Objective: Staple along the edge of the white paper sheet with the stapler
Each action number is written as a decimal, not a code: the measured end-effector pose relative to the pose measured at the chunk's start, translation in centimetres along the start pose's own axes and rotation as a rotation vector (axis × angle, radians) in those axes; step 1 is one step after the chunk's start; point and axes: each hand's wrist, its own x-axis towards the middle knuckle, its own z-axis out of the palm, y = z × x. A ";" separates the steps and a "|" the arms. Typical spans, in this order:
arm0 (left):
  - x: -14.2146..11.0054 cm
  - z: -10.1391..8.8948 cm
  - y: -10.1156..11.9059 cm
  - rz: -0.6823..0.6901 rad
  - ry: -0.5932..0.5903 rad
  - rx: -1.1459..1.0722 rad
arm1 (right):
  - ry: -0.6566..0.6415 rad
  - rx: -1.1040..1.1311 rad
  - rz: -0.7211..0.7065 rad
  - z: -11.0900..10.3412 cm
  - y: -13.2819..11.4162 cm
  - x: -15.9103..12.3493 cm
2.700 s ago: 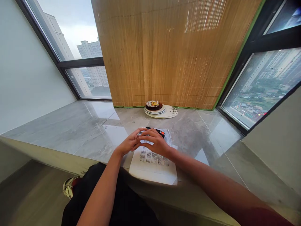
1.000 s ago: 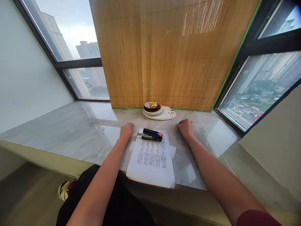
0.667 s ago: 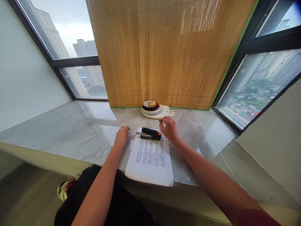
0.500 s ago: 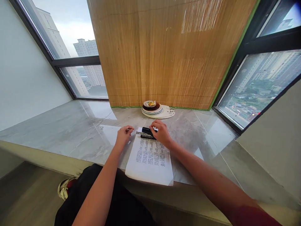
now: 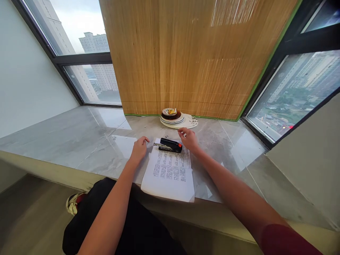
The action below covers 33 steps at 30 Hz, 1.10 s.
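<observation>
A black stapler (image 5: 175, 145) with a red end lies across the top of the printed paper sheets (image 5: 167, 187). Its silver metal channel sticks out to the left, and no hand touches it. My left hand (image 5: 140, 147) is just left of the stapler, loosely curled with the index finger stretched out and nothing visible in it. To the right and slightly beyond the stapler, my right hand (image 5: 188, 139) has its thumb and fingertips drawn together above the counter; whatever may be between them is too small to make out.
Stacked plates (image 5: 172, 120) and an oval white board (image 5: 191, 121) stand at the back, before a bamboo blind (image 5: 175, 63). Tiny bits (image 5: 166, 136) lie beyond the stapler. The marble ledge (image 5: 87, 141) ends at a front edge, which the sheets reach.
My right hand has lifted off the stapler and moved right and away from me, uncovering its red end. The left hand has drawn slightly left, its fingers looser. The view has tilted slightly.
</observation>
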 end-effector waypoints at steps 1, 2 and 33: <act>-0.1 0.0 0.2 -0.002 0.006 -0.017 | -0.054 0.006 -0.014 0.0 0.4 0.3; -0.1 0.1 0.3 -0.007 0.010 -0.038 | -0.109 0.008 -0.030 0.1 0.7 0.8; -0.1 0.4 1.0 -0.090 -0.168 -0.691 | -0.042 -0.110 -0.007 -3.3 0.9 -0.9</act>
